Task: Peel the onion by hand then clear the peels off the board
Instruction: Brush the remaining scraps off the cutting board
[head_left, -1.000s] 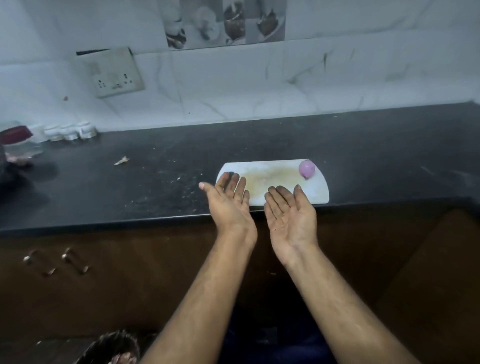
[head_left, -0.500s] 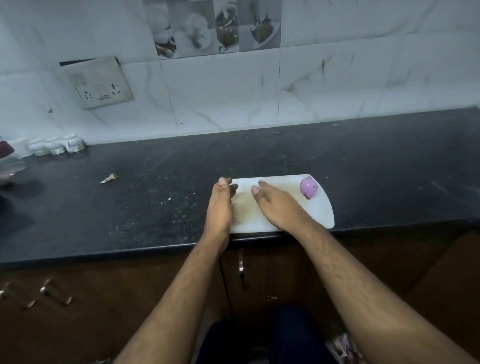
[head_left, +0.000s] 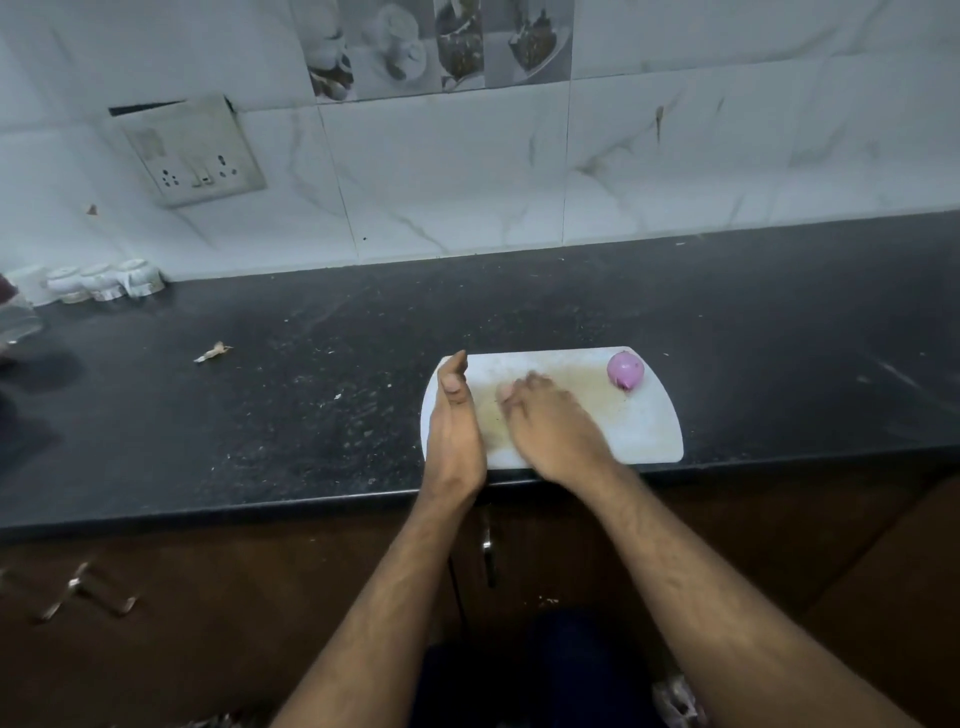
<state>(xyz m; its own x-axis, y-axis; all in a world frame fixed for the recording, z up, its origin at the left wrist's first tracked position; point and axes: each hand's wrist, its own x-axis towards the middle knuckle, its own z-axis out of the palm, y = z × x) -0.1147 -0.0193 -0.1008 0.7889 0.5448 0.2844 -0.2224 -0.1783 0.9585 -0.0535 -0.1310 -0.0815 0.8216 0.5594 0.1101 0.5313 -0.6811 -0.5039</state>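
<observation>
Marble-veined white tiles (head_left: 441, 171) line the wall behind a long black surface (head_left: 291, 395), with a row of printed picture tiles (head_left: 441, 44) up top and a switch plate (head_left: 195, 153) hanging slightly loose at the left. Low against the wall on the left stand three small white jars (head_left: 101, 280), and at the far left edge sits something clear with a dark red top, too cut off to name. One loose scrap of peel (head_left: 213, 352) lies alone on the black top, well apart from everything else, amid pale crumbs and specks.

Near the front edge lies a white board (head_left: 649, 431), stained yellowish in the middle. The onion (head_left: 625, 369), peeled and purple, sits at the board's far right corner, clear of both hands.

The left hand (head_left: 454, 421) stands on edge along the board's left end, fingers straight and together like a wall, thumb up. The right hand (head_left: 550, 421) lies palm down over the board's middle, fingers loosely bent toward the left hand; its fingertips are blurred, and I cannot tell whether anything sits beneath them. Neither grip holds anything that I can see. The hands are close but a strip of board shows between them.

Below the surface are dark brown cabinet doors with metal handles (head_left: 487, 551).
</observation>
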